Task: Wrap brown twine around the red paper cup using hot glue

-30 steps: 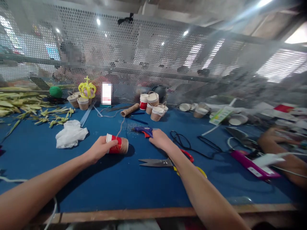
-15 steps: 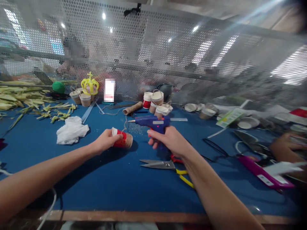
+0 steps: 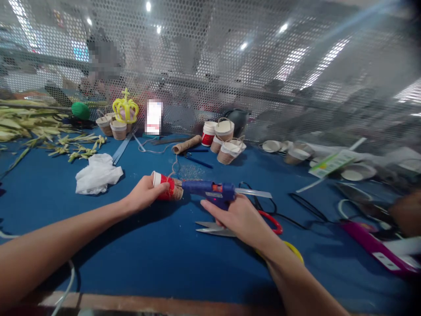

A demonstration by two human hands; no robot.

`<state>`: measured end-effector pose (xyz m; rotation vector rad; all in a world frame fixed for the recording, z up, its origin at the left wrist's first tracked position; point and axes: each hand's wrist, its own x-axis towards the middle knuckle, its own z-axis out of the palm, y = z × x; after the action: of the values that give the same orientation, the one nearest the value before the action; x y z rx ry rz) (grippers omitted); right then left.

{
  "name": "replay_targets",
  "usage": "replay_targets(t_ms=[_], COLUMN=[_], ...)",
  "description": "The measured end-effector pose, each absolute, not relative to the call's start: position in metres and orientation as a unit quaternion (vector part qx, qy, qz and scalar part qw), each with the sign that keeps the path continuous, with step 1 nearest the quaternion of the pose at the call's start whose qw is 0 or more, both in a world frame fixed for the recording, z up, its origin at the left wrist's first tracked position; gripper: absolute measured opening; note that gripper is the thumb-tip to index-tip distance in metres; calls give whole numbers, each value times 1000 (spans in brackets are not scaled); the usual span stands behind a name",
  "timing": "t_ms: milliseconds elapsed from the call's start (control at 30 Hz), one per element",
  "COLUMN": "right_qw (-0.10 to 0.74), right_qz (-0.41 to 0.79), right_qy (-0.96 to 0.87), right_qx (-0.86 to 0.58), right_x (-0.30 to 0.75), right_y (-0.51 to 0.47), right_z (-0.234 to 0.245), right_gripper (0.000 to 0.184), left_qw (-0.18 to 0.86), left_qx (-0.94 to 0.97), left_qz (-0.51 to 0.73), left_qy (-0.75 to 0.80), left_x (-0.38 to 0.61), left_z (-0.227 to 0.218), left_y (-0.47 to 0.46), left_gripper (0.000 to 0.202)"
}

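My left hand [image 3: 147, 193] is closed round a red and white paper cup [image 3: 167, 189] that lies on its side, its base end wrapped in brown twine. In my right hand [image 3: 235, 211] is a blue hot glue gun [image 3: 210, 191] with a clear glue stick [image 3: 255, 192] jutting from its back. The gun's nozzle meets the twine-wrapped end of the cup. A strand of twine runs from the cup to a twine roll [image 3: 187, 144] behind it. Scissors [image 3: 217, 229] with red and yellow handles lie under my right hand and forearm, partly covered.
Twine-wrapped cups [image 3: 226, 151] stand at the back. Crumpled white tissue [image 3: 98, 174] lies left, near dried husks [image 3: 33, 123] and a yellow crown [image 3: 125, 107]. On the right are a purple power strip [image 3: 378, 248] and another person's blurred hand [image 3: 408, 210]. A perforated metal screen [image 3: 197, 57] closes the back.
My right hand has lowered the glue gun and brought its nozzle down onto the cup's twine. The left hand keeps its hold on the cup. The view has shifted slightly.
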<state>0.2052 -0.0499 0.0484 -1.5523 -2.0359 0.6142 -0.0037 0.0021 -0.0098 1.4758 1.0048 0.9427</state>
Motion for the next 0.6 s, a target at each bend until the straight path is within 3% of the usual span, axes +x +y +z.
replay_targets(t_ms=[300, 467, 600], right_qw=[215, 166, 183], right_qz=[112, 77, 50], right_qy=[-805, -823, -836], right_qx=[-541, -538, -515], right_x=[203, 202, 200], right_y=[-48, -50, -53], right_z=[42, 46, 48], right_gripper=[15, 22, 21], left_qw=[506, 529, 561], left_qx=[625, 593, 566], left_qz=[385, 400, 402], left_qy=[453, 457, 452], left_x=[-4, -2, 0], left_z=[-7, -8, -4], left_y=[4, 6, 5], left_gripper=[32, 29, 29])
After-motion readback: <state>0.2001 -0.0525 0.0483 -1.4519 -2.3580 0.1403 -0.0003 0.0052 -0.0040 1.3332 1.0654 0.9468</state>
